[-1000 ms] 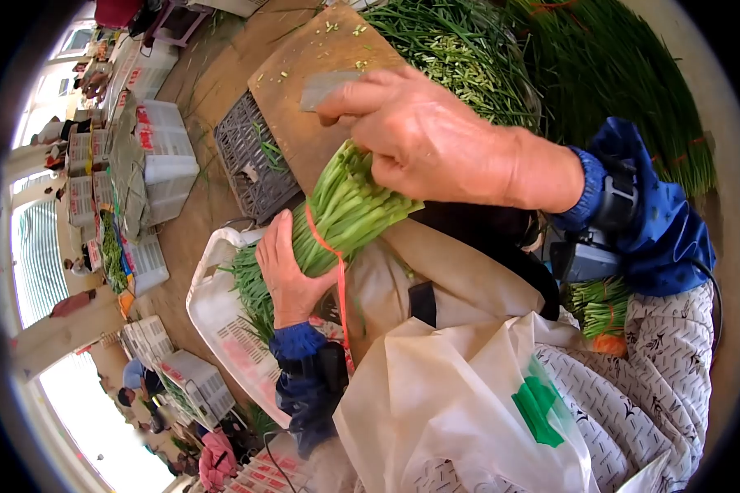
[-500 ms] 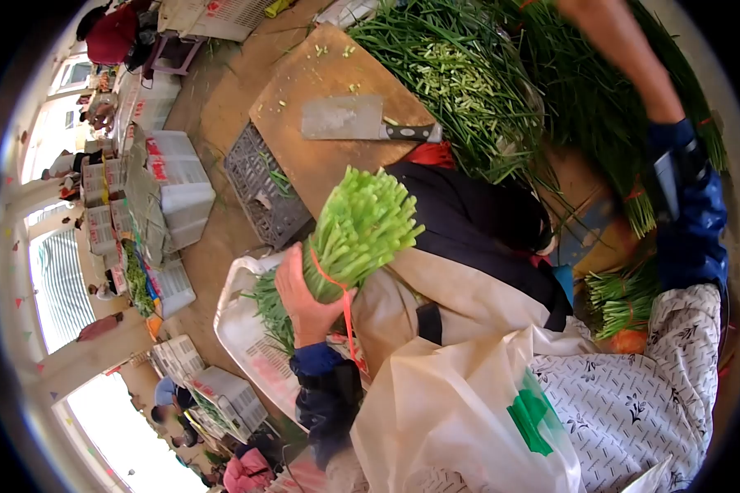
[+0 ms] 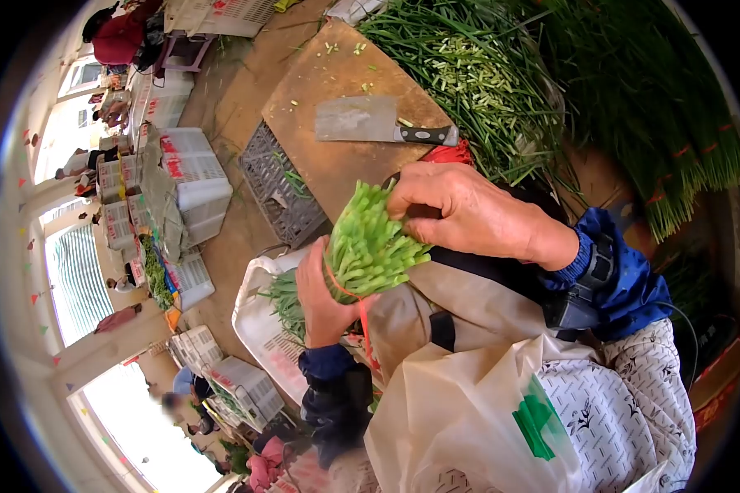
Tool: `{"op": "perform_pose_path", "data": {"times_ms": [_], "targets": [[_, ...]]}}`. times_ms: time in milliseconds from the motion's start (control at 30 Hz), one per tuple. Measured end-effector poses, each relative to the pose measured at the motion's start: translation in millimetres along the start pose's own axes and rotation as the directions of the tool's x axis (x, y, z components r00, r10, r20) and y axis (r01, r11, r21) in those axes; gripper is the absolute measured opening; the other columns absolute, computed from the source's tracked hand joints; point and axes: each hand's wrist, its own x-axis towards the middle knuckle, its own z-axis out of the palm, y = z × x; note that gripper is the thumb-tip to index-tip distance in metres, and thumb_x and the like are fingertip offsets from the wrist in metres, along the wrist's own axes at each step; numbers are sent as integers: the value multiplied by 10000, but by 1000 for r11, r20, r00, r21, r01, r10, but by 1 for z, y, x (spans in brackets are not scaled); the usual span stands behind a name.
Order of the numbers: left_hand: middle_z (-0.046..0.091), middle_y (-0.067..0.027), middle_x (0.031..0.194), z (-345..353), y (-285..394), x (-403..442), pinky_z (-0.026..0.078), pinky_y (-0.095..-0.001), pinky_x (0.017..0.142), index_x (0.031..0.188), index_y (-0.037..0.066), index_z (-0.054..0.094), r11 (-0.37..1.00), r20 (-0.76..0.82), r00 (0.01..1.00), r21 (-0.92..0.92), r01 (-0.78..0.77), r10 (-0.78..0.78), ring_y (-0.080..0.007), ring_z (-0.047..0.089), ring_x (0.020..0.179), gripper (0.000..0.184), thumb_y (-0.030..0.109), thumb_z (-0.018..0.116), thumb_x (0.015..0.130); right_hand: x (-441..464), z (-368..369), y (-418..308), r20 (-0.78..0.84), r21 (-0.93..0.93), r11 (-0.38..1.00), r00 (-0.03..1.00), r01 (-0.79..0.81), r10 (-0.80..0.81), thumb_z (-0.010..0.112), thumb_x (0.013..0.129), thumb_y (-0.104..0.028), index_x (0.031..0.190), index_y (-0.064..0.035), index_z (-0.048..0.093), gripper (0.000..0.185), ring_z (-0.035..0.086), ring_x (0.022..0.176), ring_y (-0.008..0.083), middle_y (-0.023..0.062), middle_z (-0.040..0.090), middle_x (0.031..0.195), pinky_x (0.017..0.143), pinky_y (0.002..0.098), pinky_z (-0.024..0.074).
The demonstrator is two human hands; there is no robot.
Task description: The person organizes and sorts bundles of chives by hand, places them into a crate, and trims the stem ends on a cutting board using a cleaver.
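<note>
My left hand [image 3: 319, 300] wraps around a bunch of chives [image 3: 372, 246], its pale cut ends facing up. A red band [image 3: 341, 289] circles the stalks, with a loose strip hanging down. At the right edge of those cut ends, my right hand [image 3: 469, 209] is closed in a pinch; its fingertips touch the stalks. On the wooden cutting board [image 3: 329, 70] beyond my hands lies a cleaver [image 3: 358, 119] with a black handle. The chives' leafy part [image 3: 284, 300] shows behind my left hand, over a white plastic basket [image 3: 247, 308].
Loose chives and cut bits [image 3: 477, 82] are heaped behind the board. Banded bunches [image 3: 691, 164] lie at the right. A grey crate [image 3: 279, 193] supports the board's left side. A plastic bag [image 3: 444, 403] covers my lap. White crates [image 3: 193, 177] and other people stand farther left.
My right hand has come down from the upper right to the cut ends of the bunch. My left hand still holds the bunch, and the whole view has shifted slightly.
</note>
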Motion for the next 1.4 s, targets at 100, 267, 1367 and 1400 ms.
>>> {"op": "perform_pose_path", "data": {"times_ms": [100, 267, 1367, 1400], "targets": [[552, -194, 1270, 10, -3, -4, 397, -479, 952, 1393, -15, 397, 997, -85, 994, 37, -62, 65, -390, 527, 1133, 1034, 402, 894, 588, -5, 0, -2, 16, 11, 999, 999, -33, 33, 684, 798, -38, 912, -14, 638, 126, 573, 782, 287, 116, 544, 826, 674, 379, 452], [559, -196, 1250, 20, -5, -11, 397, -489, 951, 1377, -14, 420, 996, -169, 982, 54, -73, 81, -393, 531, 1114, 998, 463, 859, 619, -12, 10, -1, -48, 55, 998, 999, 7, -5, 692, 808, -52, 865, -23, 653, 75, 551, 762, 261, 90, 526, 776, 658, 356, 440], [563, -199, 1268, 36, -14, -22, 376, -491, 997, 1344, -22, 465, 999, -264, 964, 31, -26, 33, -389, 525, 1155, 1025, 549, 859, 590, -16, -55, 32, -309, -138, 895, 877, -423, 367, 654, 845, -127, 884, -27, 646, 108, 652, 820, 255, 112, 659, 871, 702, 357, 508], [563, -200, 1265, 36, -14, -23, 378, -492, 995, 1347, -22, 462, 999, -260, 965, 26, -28, 33, -391, 525, 1154, 1027, 545, 862, 590, -12, -56, 52, -345, -724, 571, 920, -387, 187, 663, 821, -128, 902, -32, 643, 128, 654, 779, 291, 117, 652, 811, 658, 371, 500]]}}
